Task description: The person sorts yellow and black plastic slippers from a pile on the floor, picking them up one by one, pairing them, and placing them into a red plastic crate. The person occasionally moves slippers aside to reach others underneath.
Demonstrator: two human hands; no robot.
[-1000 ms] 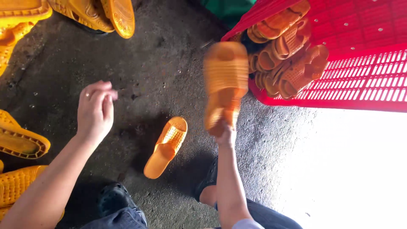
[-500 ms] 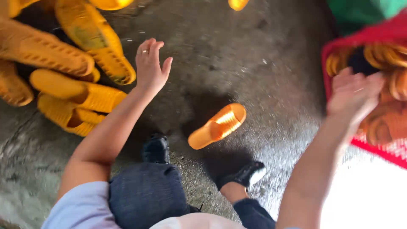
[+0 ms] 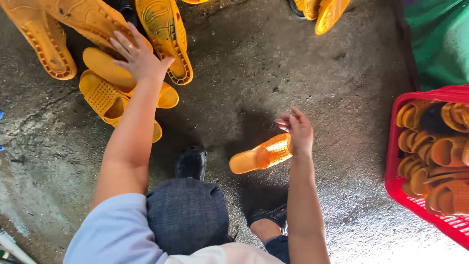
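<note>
— Nearest? 
— Right hand [image 3: 299,131], fingers spread, holding nothing, just above a single orange slipper [image 3: 261,156] on the concrete floor [image 3: 273,68].
— Further? 
— Left hand [image 3: 139,58], fingers open wide, resting on a slipper pile [image 3: 112,83]; no grip seen.
— At right? 
— Red crate [image 3: 408,193] with stacked slippers.

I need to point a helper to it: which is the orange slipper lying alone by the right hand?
Start at the red crate on the right, then look left across the bare concrete floor. The lone orange slipper lies under the right hand, apart from the pile near the left hand.
</note>
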